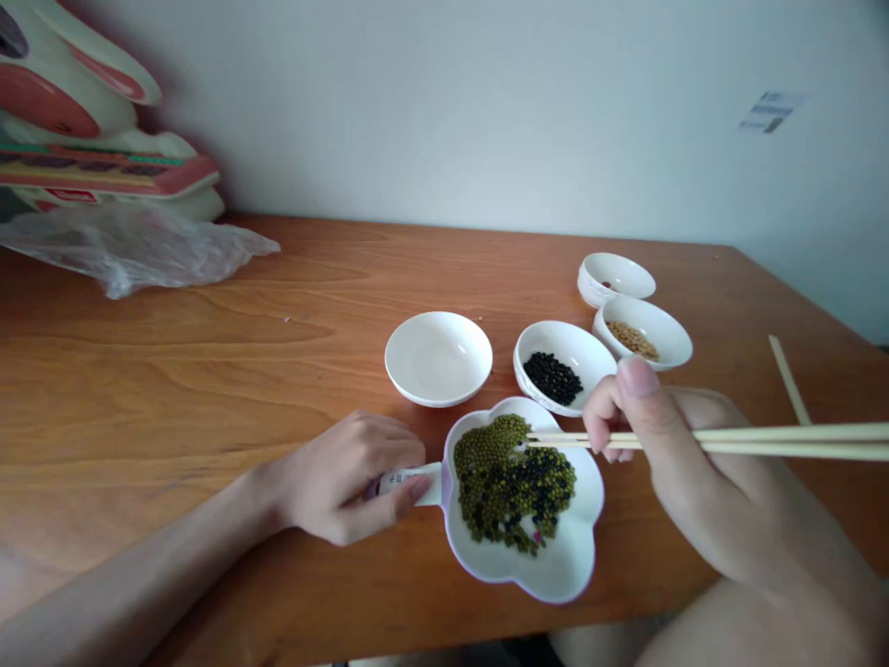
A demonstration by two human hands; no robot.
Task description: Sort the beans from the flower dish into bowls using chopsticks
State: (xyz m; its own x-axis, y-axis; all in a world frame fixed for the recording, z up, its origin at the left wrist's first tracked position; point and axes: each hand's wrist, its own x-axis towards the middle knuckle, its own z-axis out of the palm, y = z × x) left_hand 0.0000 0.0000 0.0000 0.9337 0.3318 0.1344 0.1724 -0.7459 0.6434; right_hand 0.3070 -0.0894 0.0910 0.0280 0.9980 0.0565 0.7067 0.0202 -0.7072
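My left hand (361,477) is closed round the short handle of a white, flower-shaped dish (569,556) with a lilac rim. Green beans (486,463) fill much of the dish, with black beans mixed among them and a small pink bit near the lower side. In my right hand (667,435) a pair of light chopsticks (764,440) is gripped, their tips at the beans in the upper part of the dish. Whether a bean sits between the tips is too small to tell. Just behind the dish stands a white bowl (587,357) holding black beans (552,378).
A white bowl (439,357) with nothing visible inside stands behind the dish. Farther right are a bowl (670,338) of tan beans and a bowl (629,278) with a few reddish bits. A pale stick (790,380) lies right. Clear plastic (153,245) and a rabbit-shaped toy keyboard (104,176) sit left.
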